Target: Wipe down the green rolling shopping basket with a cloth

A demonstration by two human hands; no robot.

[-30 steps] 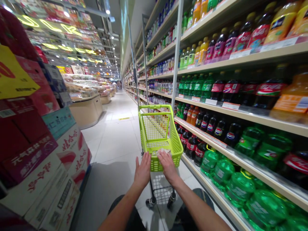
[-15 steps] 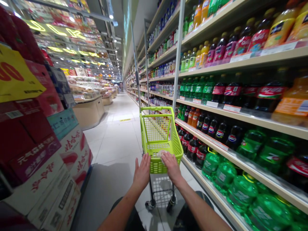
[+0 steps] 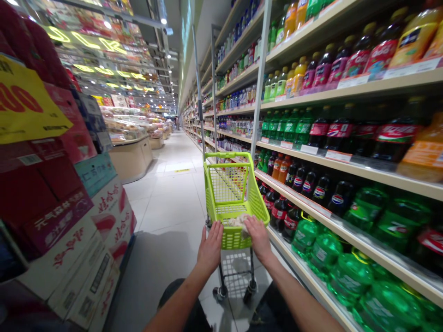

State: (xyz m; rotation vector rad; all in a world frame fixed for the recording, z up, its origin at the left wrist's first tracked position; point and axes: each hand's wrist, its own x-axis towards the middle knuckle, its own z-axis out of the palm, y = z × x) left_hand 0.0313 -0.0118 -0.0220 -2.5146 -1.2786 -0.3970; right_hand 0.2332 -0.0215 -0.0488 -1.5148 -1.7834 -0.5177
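Observation:
A lime-green shopping cart (image 3: 232,240) with a lattice basket stands in front of me on dark legs and casters. My left hand (image 3: 210,245) rests its outstretched fingers against the basket's near left corner. At the near right corner, my right hand (image 3: 259,239) has its fingers over a crumpled pale cloth (image 3: 238,222) and presses it to the rim. Part of the cloth hides under those fingers. Nothing else shows in the basket.
Bottle shelves (image 3: 332,163) run close along the right, with large green soda bottles (image 3: 342,274) at the bottom. Stacked drink cartons (image 3: 110,203) flank the left. A tiled aisle (image 3: 166,193) stretches ahead past a rounded display counter (image 3: 130,159).
My right hand has moved slightly right along the near rim with the cloth, and more of the cloth shows. The left hand stays at its corner. The whole view has shifted slightly.

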